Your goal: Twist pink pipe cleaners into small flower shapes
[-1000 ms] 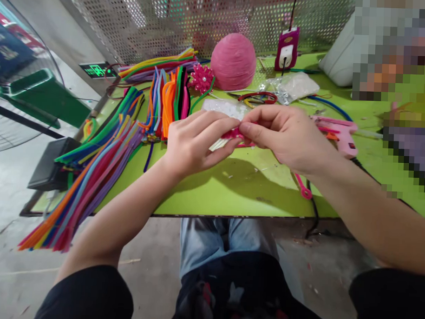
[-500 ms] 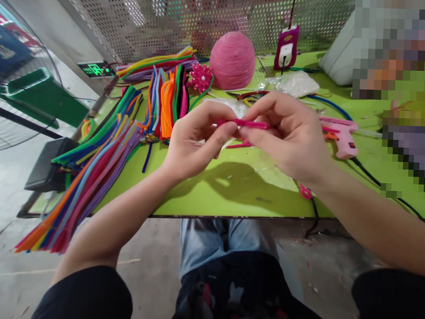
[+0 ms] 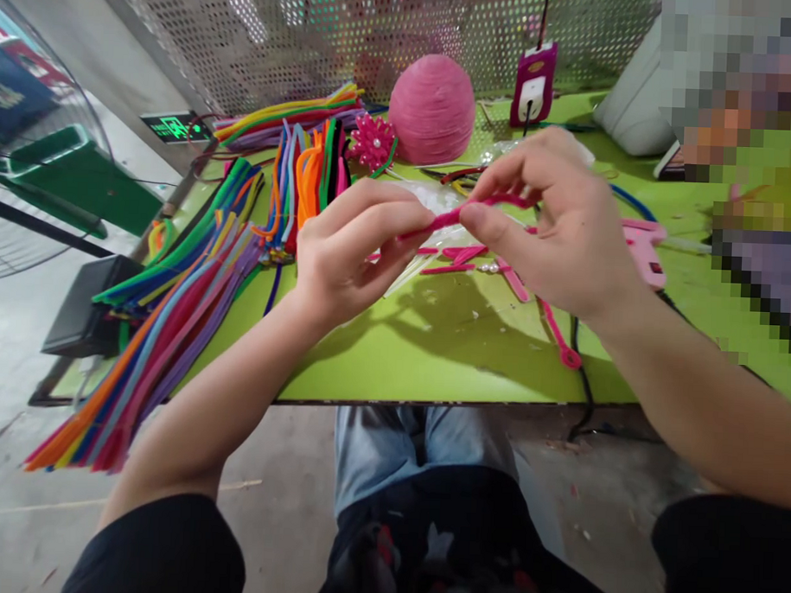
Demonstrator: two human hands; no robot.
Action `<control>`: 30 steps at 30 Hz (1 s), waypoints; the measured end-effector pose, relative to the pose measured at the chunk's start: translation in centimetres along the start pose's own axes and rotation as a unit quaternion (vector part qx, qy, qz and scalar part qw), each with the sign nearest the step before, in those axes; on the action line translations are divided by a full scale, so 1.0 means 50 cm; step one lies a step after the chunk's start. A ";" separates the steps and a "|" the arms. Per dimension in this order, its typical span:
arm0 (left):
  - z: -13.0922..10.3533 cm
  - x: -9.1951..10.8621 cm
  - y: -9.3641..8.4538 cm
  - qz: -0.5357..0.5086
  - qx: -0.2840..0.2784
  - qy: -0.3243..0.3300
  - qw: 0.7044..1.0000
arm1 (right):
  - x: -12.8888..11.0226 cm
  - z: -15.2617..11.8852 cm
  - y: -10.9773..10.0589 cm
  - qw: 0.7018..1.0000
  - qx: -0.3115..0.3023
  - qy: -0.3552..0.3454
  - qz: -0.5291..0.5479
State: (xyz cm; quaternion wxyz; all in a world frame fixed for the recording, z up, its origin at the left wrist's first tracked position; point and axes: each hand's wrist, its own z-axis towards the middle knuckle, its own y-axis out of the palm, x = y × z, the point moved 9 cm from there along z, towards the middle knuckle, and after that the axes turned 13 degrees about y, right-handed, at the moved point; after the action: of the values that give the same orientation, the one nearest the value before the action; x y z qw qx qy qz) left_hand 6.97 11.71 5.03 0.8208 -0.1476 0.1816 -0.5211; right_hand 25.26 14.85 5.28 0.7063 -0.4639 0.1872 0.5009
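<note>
A bright pink pipe cleaner (image 3: 447,219) is stretched between my two hands above the green table. My left hand (image 3: 358,243) is closed on its left end, fingers pressed together. Thumb and forefinger of my right hand (image 3: 541,224) pinch it farther right, and part of it curves behind those fingers. Below lie several pink pieces (image 3: 462,255), some small pearl beads (image 3: 489,268) and a pink strip with a looped end (image 3: 570,357). My right hand partly hides a pink glue gun (image 3: 647,253).
Bundles of coloured pipe cleaners (image 3: 174,332) lie at the left, some hanging over the table edge (image 3: 340,402). Farther back are a pink ball (image 3: 431,109), a pink beaded flower (image 3: 373,143) and a power socket (image 3: 533,87). A black cable (image 3: 586,398) hangs off the front edge.
My right hand has risen and turned, and the pink piece now slants upward to the right instead of lying level. My left hand has shifted slightly left. More pink pieces show below.
</note>
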 end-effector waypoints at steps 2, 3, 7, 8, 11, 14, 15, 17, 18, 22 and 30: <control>0.002 0.014 -0.007 0.016 0.031 0.049 0.998 | -0.026 -0.013 -0.022 0.992 0.078 -0.027 -0.094; 0.001 0.017 -0.008 0.023 0.036 0.060 0.997 | -0.033 -0.018 -0.026 0.987 0.093 -0.025 -0.126; -0.004 0.016 -0.007 0.026 0.014 0.026 0.999 | -0.036 -0.022 -0.028 0.984 0.082 0.000 -0.155; -0.006 0.013 -0.008 0.024 0.000 0.005 1.000 | -0.035 -0.023 -0.029 0.985 0.081 0.001 -0.152; -0.011 0.009 -0.007 0.027 -0.045 -0.037 0.998 | -0.029 -0.022 -0.022 0.991 0.060 0.008 -0.121; -0.013 0.015 -0.006 0.034 -0.055 -0.033 0.997 | -0.013 -0.020 0.002 0.998 0.002 0.055 -0.038; -0.015 0.015 -0.003 0.034 -0.055 -0.035 0.997 | -0.008 -0.019 0.009 0.997 -0.012 0.073 -0.001; -0.020 0.008 0.009 0.033 -0.068 -0.056 0.996 | -0.004 -0.018 0.022 0.992 -0.029 0.096 0.073; -0.022 0.005 0.016 0.030 -0.075 -0.069 0.994 | -0.006 -0.018 0.026 0.990 -0.033 0.096 0.102; -0.013 0.005 0.024 -0.026 -0.043 -0.109 0.993 | -0.020 -0.028 0.025 0.989 -0.023 0.059 0.135; -0.013 -0.007 0.036 -0.144 -0.076 -0.201 0.966 | -0.050 -0.047 0.019 0.992 -0.053 -0.116 -0.025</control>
State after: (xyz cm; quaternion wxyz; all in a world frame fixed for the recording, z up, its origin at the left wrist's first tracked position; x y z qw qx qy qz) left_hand 7.99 12.73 3.70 0.7432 -0.3358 0.0286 -0.5779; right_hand 23.82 11.58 5.49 0.7099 -0.4443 0.0658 0.5424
